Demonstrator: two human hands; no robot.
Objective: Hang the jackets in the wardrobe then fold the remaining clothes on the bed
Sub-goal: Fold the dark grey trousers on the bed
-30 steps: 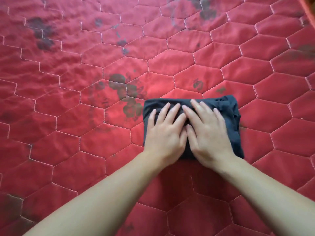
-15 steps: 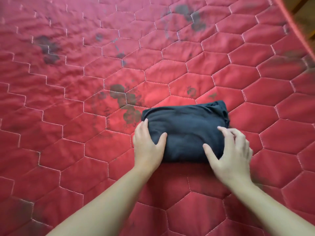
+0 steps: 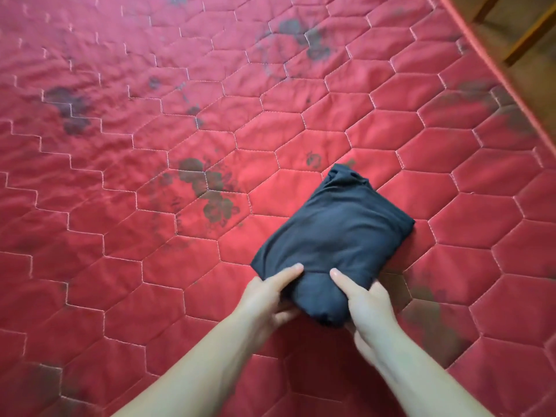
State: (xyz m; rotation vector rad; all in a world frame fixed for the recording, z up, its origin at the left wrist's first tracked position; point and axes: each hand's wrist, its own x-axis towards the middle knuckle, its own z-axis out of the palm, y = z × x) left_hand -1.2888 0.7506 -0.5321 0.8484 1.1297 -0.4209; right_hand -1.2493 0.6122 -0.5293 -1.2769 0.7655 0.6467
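Note:
A dark folded garment (image 3: 337, 233) lies as a compact bundle on the red quilted bed (image 3: 150, 145), turned at an angle with its near end toward me. My left hand (image 3: 267, 299) grips the near left corner, thumb on top and fingers under the edge. My right hand (image 3: 365, 305) grips the near right side the same way, thumb lying on the cloth. The near end of the bundle looks slightly raised between the two hands.
The bed's piped edge (image 3: 493, 64) runs diagonally across the upper right. Beyond it are a wooden floor and brown furniture legs (image 3: 529, 34). Dark flower prints (image 3: 210, 191) mark the quilt left of the garment.
Both hands went from pressing flat on top of the garment to its sides, then to gripping its near end. The bundle has turned diagonally and my view has shifted left.

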